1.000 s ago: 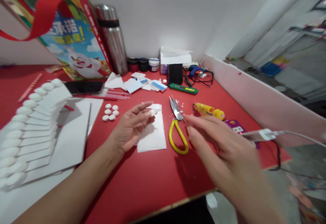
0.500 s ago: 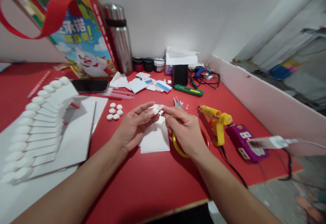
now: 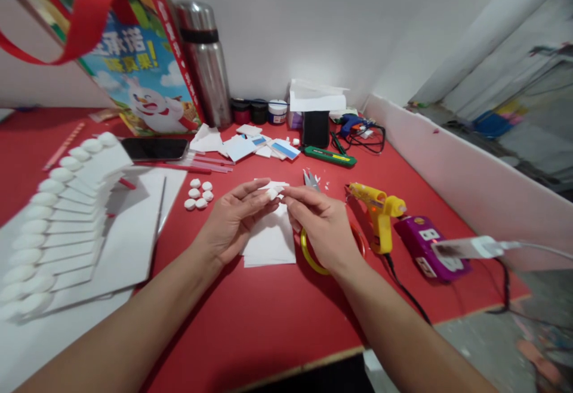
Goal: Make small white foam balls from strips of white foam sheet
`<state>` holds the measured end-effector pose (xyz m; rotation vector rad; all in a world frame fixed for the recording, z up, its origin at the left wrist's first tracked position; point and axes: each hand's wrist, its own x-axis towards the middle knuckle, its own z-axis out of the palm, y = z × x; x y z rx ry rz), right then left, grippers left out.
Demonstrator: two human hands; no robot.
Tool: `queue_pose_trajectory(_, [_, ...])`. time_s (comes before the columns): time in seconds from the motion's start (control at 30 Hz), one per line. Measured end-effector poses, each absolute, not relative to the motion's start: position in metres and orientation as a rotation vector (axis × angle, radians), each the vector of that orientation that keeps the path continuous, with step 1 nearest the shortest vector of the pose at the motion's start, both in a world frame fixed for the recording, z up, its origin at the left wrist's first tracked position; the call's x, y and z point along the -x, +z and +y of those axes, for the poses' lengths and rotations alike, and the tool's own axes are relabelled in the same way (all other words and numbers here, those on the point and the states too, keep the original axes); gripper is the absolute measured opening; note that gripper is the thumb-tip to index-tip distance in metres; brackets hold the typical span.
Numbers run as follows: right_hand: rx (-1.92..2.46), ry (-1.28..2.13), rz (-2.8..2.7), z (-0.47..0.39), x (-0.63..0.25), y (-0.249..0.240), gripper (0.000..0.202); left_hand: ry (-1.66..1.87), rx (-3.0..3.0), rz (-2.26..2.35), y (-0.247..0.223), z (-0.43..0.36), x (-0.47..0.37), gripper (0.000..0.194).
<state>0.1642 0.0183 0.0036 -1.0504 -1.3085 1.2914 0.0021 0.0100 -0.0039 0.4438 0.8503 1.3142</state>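
A small white piece (image 3: 274, 192) is pinched between my two hands, over a stack of white paper (image 3: 270, 241). My left hand (image 3: 235, 217) grips it with thumb and fingers. From the right, my right hand (image 3: 320, 223) has its thumb and forefinger closed on the piece's other end; the fingers partly hide it. Several white round pieces (image 3: 194, 192) lie left of the paper. Under and beside my right hand are scissors (image 3: 310, 179) with yellow and red handles. A yellow glue gun (image 3: 378, 211) stands to the right.
A curved row of white cards with round white ends (image 3: 71, 220) fills the left side. Behind are a phone (image 3: 154, 149), a steel bottle (image 3: 208, 71), a printed bag (image 3: 147, 89), paint jars (image 3: 258, 111) and a green cutter (image 3: 330, 156). A purple power block (image 3: 427, 247) sits right.
The view has shifted slightly, moving the table items a little left in the picture. The white piece has turned a little between my fingers; both hands keep their grip.
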Motion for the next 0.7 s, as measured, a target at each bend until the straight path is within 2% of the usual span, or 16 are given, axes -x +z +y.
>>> queue_pose_trajectory(0.2, [1.027,1.506,-1.13,0.0204,-0.1623,0.0066,0.02,1.301,-0.478,0.9,-0.0024,0.0108,-0.0024,0.033])
queue_pose_trajectory(0.43, [1.105,1.32,-1.369,0.0205,-0.1656,0.0042,0.019,1.295,-0.476,0.893,-0.0015,0.0098,-0.0028,0.032])
queue_pose_trajectory(0.7, [1.149,1.265,-1.448,0.0198,-0.1648,0.0033,0.021,1.297,-0.464,0.92,-0.0058,0.0114,-0.0027,0.034])
